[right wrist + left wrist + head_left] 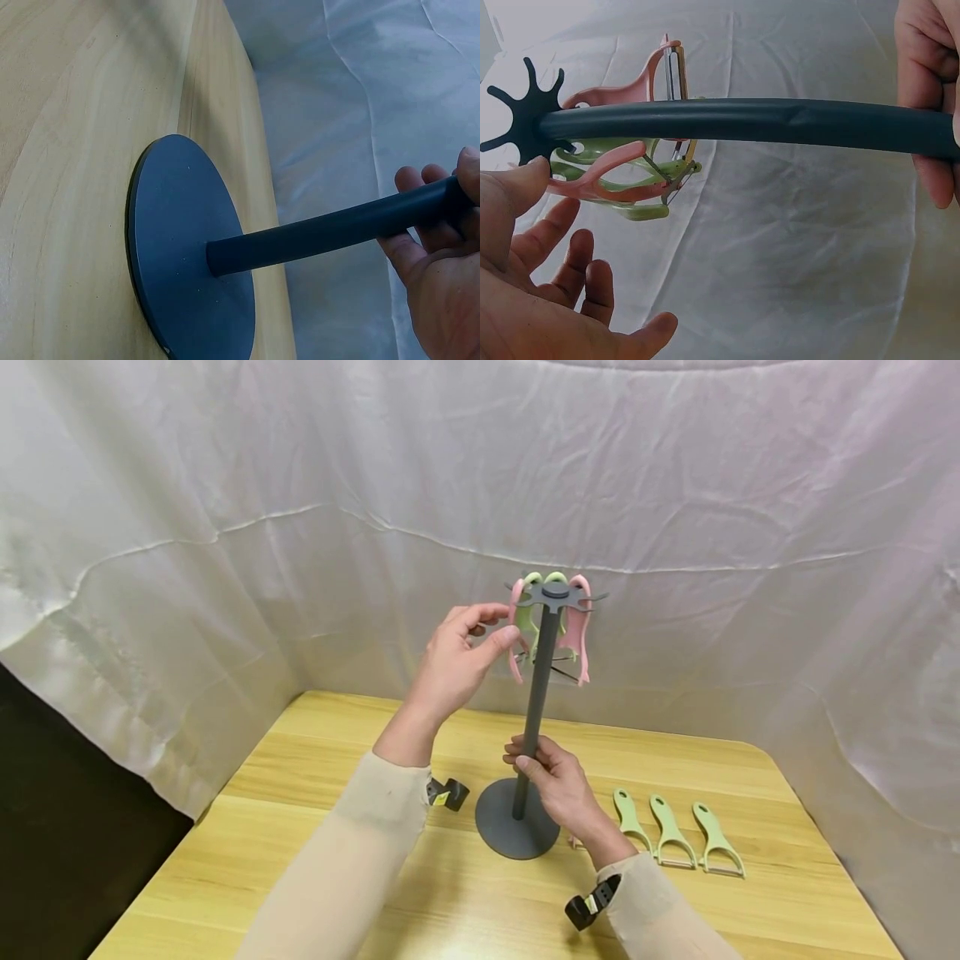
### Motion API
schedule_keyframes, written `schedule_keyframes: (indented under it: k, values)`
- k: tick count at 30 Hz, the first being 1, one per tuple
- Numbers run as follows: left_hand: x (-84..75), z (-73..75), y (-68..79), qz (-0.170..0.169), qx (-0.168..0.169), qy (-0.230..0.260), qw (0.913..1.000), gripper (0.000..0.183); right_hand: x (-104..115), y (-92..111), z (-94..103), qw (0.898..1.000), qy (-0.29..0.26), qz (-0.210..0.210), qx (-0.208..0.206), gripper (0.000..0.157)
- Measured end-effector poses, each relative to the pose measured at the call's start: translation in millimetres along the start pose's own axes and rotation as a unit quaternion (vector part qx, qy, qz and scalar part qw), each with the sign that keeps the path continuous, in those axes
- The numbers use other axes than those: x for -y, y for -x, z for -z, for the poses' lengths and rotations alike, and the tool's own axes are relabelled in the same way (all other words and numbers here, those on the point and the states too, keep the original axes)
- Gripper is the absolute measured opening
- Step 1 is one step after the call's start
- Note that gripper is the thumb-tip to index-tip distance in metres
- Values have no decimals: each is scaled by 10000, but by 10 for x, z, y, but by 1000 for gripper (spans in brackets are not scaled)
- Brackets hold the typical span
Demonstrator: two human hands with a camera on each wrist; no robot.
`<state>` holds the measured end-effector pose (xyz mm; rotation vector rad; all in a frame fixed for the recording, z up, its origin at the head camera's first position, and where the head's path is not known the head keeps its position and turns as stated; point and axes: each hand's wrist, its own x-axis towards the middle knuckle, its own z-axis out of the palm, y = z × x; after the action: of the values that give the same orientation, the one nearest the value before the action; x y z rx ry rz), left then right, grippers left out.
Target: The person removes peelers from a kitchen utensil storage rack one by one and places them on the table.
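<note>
Peelers hang from a grey stand between two hands

The right hand (558, 783) grasps the pole of the dark grey stand (538, 693), fingers and thumb curled around it. The left hand (453, 662) is up at the top, its thumb and forefinger at the nearer pink peeler (616, 160); I cannot tell whether they pinch it or have let go. That peeler hangs from the stand's hooks along with another pink one (576, 627) and two green ones.

Only the head view shows three green peelers (666, 817) lying in a row on the table (300, 777), right of the stand. The left wrist view spreads the hooks (526, 120) out like a star of slim, blunt prongs and shows the thin metal blades across the peelers' forked ends. The right wrist view gives the round, flat base (176, 225), smooth with pale specks, on streaky wood grain. The pole is a plain smooth tube. Behind hangs a pale, creased, slightly shiny cloth (450, 460).
</note>
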<state>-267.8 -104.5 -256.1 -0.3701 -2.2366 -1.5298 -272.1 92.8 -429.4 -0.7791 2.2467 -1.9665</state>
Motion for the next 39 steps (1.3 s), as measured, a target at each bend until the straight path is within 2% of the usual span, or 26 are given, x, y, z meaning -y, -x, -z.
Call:
schedule_keyframes:
  k: [12,25,31,39]
  values:
    - [10,9,-22,-1,99,280,9996,29,31,5,2,10000,48,-59,1,28]
    - [-20,-20,-25,12,160,307,9994,28,-7,-10,65,9998,87,-5,161,32]
    - [-47,-28,-23,-38,164,288,9994,27,14,-19,105,9991,-36,169,387,38]
    - [-48,-50,-37,-158,195,266,9993,29,25,-53,218,9964,-226,-209,786,36]
